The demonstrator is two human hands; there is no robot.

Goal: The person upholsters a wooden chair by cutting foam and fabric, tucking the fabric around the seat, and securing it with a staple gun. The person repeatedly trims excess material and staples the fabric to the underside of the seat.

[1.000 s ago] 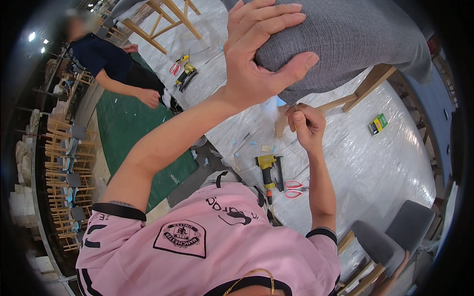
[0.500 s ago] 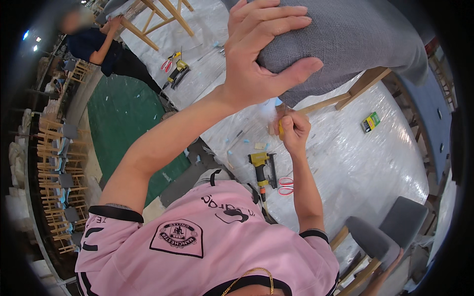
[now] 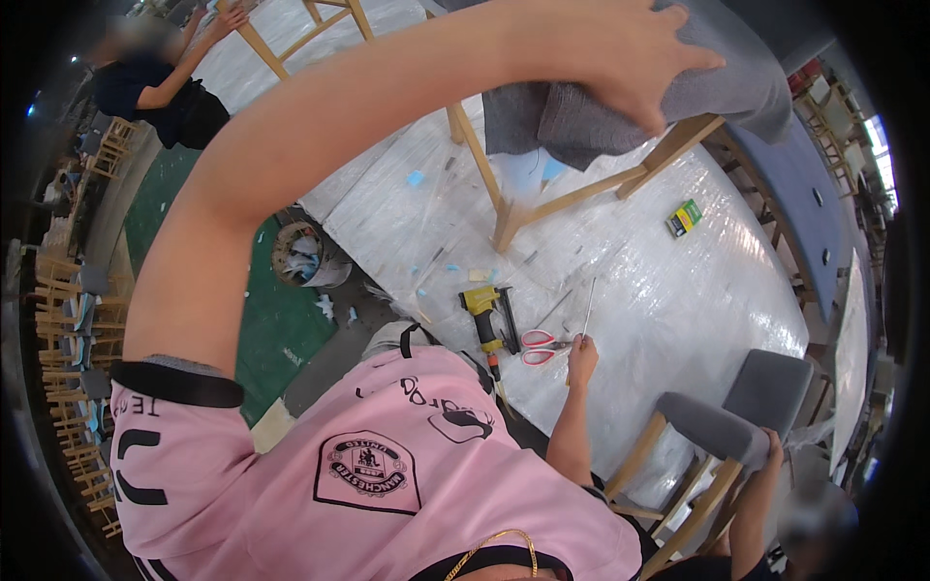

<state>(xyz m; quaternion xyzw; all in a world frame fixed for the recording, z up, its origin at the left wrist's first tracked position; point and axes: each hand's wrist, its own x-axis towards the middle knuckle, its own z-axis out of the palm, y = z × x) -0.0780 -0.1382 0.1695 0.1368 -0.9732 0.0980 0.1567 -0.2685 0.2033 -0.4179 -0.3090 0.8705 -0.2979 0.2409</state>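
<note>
- While its wooden legs stand on the plastic-wrapped bench (image 3: 736,305), the grey-upholstered seat (image 3: 746,92) lies beyond the wearer's body, toward the upper right, its cloth hanging over the near edge.
- Left hand (image 3: 639,68): fingers spread wide over the cover; it has shifted farther across the cloth, and the forearm now spans the upper view.
- Right hand (image 3: 581,360): closed around a slim-shafted tool (image 3: 589,310), low over the bench; it has drawn away from the seat's underside, where it was half a second ago.
- Significance: the near edge is now free of the tool, so work there appears paused, with only the left hand on the seat.
- Just left of the right hand: red-handled scissors (image 3: 538,346), then a yellow-and-black staple gun (image 3: 484,315).
- Farther right: a small green-and-yellow box (image 3: 684,219).
- Periphery: a scrap bin (image 3: 334,269) beside the bench; a co-worker's hand (image 3: 228,19) at a wooden leg, upper left; another person's hand (image 3: 770,450) on a grey chair (image 3: 712,426), lower right.
</note>
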